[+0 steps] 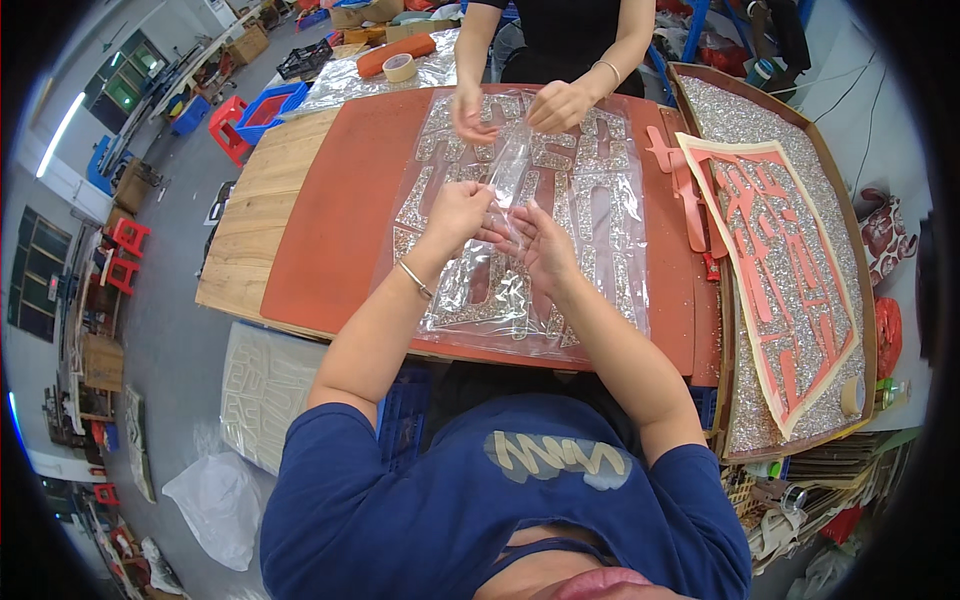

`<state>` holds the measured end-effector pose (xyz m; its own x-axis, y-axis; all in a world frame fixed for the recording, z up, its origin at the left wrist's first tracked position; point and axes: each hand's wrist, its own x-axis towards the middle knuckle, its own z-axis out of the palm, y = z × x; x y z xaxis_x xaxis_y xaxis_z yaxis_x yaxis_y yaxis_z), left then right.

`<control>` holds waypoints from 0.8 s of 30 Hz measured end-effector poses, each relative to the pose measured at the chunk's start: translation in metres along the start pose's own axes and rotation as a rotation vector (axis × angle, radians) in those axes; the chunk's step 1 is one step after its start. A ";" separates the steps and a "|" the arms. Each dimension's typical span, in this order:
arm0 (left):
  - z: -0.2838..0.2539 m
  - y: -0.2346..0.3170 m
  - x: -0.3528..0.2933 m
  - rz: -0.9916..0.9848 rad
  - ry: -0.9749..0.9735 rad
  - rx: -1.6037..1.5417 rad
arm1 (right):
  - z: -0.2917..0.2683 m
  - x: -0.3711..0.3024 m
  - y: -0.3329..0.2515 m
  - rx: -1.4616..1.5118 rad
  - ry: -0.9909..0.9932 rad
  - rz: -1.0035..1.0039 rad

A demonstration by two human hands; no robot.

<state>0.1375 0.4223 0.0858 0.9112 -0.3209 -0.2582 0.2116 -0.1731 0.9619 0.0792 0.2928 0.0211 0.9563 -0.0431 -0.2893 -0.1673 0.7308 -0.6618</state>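
A clear plastic film (415, 255) lies over a pattern of glittering, stone-covered shapes (455, 312) on the reddish-brown board (325, 210). My left hand (462, 215) pinches a raised fold of the film near the middle of the sheet. Beside it, my right hand (543, 248) is held palm up with the fingers apart, close against the same fold; the film is partly hidden behind the fingers. Across the table, a co-worker's two hands (560, 106) are at the far part of the film, one pinching it and the other loosely open.
On the right stands a shallow tray (745, 440) of glittering stones, with a cream-edged pink stencil (765, 270) on top. Pink strips (690, 205) lie beside the film. A tape roll (399, 68) sits at the far side. Plastic-wrapped panels (265, 390) stand at the lower left.
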 end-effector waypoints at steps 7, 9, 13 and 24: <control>-0.003 -0.026 -0.002 -0.052 -0.005 -0.226 | 0.010 0.001 0.000 -0.197 -0.091 0.081; -0.012 -0.035 -0.002 -0.057 -0.011 -0.202 | 0.011 -0.002 0.004 -0.271 -0.120 0.121; -0.032 -0.056 -0.008 -0.102 0.009 -0.208 | 0.011 -0.011 0.018 -0.412 -0.119 0.222; -0.059 -0.073 -0.027 -0.289 -0.045 -0.175 | 0.018 -0.041 0.063 -0.326 -0.127 0.407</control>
<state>0.1181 0.4983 0.0274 0.7890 -0.3230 -0.5227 0.5201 -0.1020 0.8480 0.0341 0.3530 0.0041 0.8164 0.2974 -0.4950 -0.5775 0.4203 -0.6999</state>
